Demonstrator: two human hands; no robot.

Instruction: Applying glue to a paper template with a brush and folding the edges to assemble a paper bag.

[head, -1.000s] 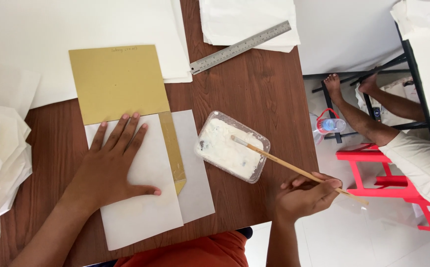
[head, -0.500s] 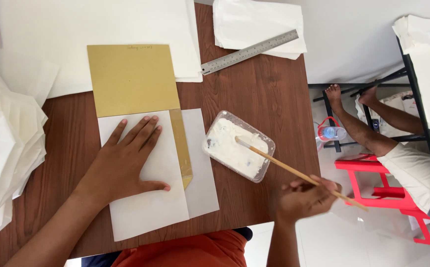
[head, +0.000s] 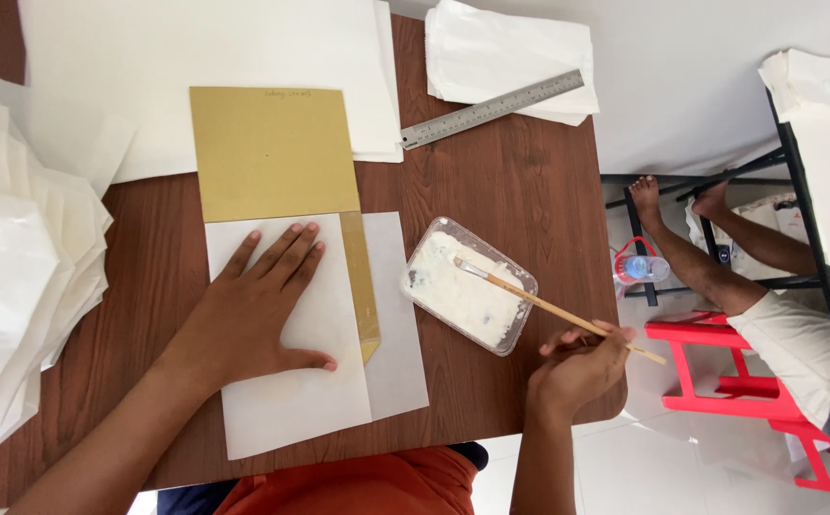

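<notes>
A gold card (head: 272, 153) lies upper centre, its lower part under a folded white sheet (head: 291, 381) pressed by the left hand (head: 257, 305), fingers flat and spread. Centre-right, a clear tray (head: 467, 284) holds white paste (brush tip dipped in). The right hand (head: 582, 367) grips the brush (head: 558, 310); since earlier, the view has shifted.

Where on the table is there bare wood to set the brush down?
Bare wood lies between the steel ruler and the paste tray, and left of the gold template above the left hand. The left edge is crowded with paper bags.
</notes>
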